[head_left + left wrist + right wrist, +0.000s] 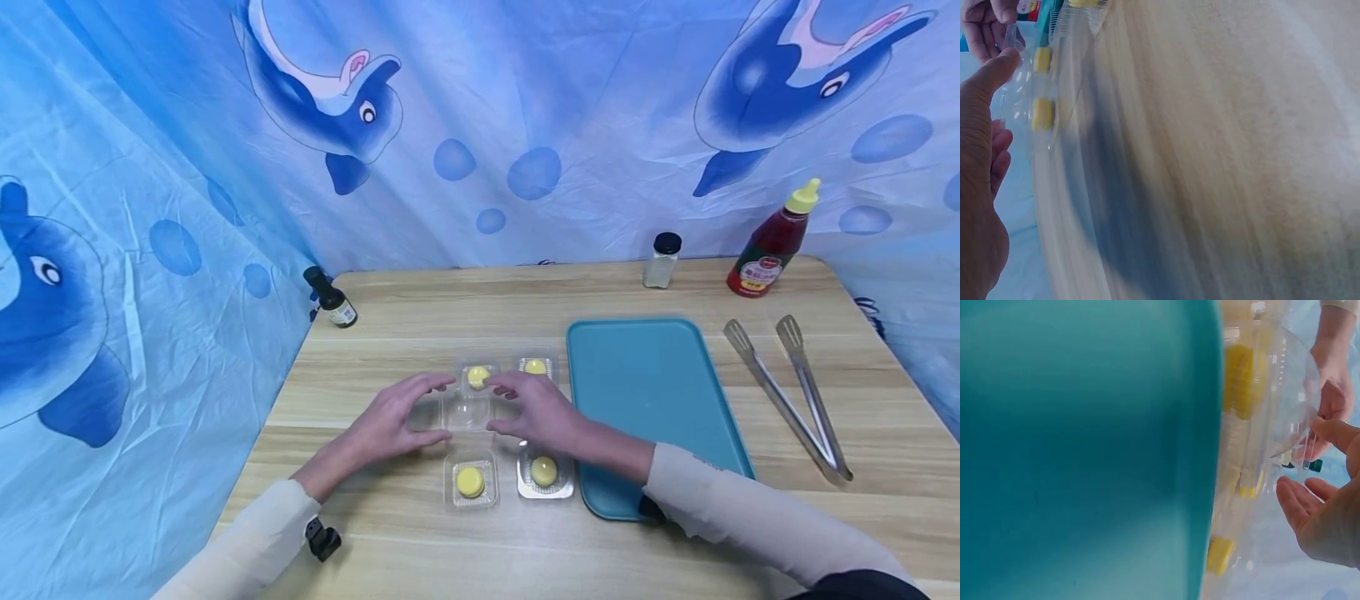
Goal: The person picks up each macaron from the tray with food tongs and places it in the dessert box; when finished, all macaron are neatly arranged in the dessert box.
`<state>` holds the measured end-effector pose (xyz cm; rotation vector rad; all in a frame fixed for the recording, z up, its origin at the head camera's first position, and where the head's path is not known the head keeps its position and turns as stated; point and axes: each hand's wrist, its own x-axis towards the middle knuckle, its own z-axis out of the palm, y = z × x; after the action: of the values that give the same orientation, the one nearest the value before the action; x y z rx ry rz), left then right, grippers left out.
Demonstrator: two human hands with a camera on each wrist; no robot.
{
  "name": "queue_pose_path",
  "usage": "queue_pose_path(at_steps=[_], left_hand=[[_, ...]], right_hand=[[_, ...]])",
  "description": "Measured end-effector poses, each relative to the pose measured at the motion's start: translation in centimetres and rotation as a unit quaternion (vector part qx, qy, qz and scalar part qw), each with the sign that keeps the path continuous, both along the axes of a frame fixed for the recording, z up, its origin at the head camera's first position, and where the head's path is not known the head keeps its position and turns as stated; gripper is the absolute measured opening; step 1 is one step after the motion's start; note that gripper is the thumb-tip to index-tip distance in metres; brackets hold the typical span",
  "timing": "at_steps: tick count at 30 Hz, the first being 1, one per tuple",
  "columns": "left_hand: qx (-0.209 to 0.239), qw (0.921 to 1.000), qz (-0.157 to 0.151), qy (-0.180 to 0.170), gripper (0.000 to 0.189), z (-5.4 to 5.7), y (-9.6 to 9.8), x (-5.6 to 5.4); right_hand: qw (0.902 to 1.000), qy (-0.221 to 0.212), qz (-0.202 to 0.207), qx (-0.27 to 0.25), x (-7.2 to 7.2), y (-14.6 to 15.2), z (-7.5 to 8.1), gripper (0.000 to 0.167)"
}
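Observation:
Both hands hold a clear plastic lid [467, 414] over the table, one at each side. My left hand [390, 423] has its thumb at the near edge and its fingers toward the far edge. My right hand [542, 410] mirrors it; in the right wrist view its thumb [1334, 432] meets the lid's rim. Below and around are several clear plastic boxes, each with a round yellow cake: the front-left cake [470, 482], the front-right cake [543, 471], the back-left cake [477, 377] and the back-right cake [535, 367], partly hidden by the right hand.
A teal tray [637, 367] lies right of the boxes, under the right forearm. Beyond it are metal tongs [783, 400], a red sauce bottle [770, 250] and a black-capped shaker [662, 261]. A small dark bottle [331, 297] stands at the table's back-left corner.

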<state>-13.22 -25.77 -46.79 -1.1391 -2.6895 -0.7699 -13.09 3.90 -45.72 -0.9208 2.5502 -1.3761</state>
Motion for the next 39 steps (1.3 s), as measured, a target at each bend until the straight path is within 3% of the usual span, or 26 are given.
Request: queue_pose_path(at_steps=[4,10,14,16,19,22,28,30,33,35,39], left_hand=[[0.006,1.0,0.004,0.006,0.085,0.3,0.2,0.0],[0.026,0.999,-0.006,0.035,0.086,0.7,0.8,-0.2],[0.043,0.9976,-0.009,0.054,0.09,0.9,1.2,-0.2],[0.058,0.9973,0.0,0.044,0.088,1.0,1.4,-0.1],[0.1,0.9946,0.023,0.015,0.076,0.9,1.6,0.0],[0.159,0.9854,0.054,-0.028,0.059,0.9,2.0,0.0],[0.27,0.9475,0.106,-0.136,0.03,0.7,2.7,0.1],[0.291,0.933,0.126,-0.17,0.023,0.8,2.9,0.2],[0.308,0.9186,0.146,-0.2,0.018,1.0,3.0,0.2],[0.312,0.9151,0.152,-0.205,0.017,1.2,3.2,0.3],[0.317,0.9158,0.154,-0.193,0.017,1.2,3.4,0.2]], right_hand=[[0.9906,-0.105,-0.005,-0.087,-0.4,0.0,0.3,0.061],[0.9527,-0.251,-0.061,-0.16,-0.8,-0.3,0.6,0.043],[0.9326,-0.294,-0.082,-0.192,-1.0,-0.6,0.6,0.027],[0.928,-0.297,-0.092,-0.205,-1.0,-0.7,0.7,0.022],[0.9266,-0.294,-0.101,-0.212,-1.0,-0.9,0.8,0.016],[0.9302,-0.28,-0.1,-0.215,-1.0,-0.8,0.9,0.012],[0.9343,-0.259,-0.087,-0.229,-0.9,-0.7,1.1,0.009],[0.9346,-0.258,-0.082,-0.231,-0.9,-0.6,1.2,0.01],[0.9378,-0.254,-0.072,-0.226,-0.9,-0.4,1.2,0.011],[0.9396,-0.257,-0.059,-0.218,-1.0,-0.3,1.3,0.017],[0.9424,-0.278,-0.024,-0.185,-1.0,-0.1,1.5,0.041]])
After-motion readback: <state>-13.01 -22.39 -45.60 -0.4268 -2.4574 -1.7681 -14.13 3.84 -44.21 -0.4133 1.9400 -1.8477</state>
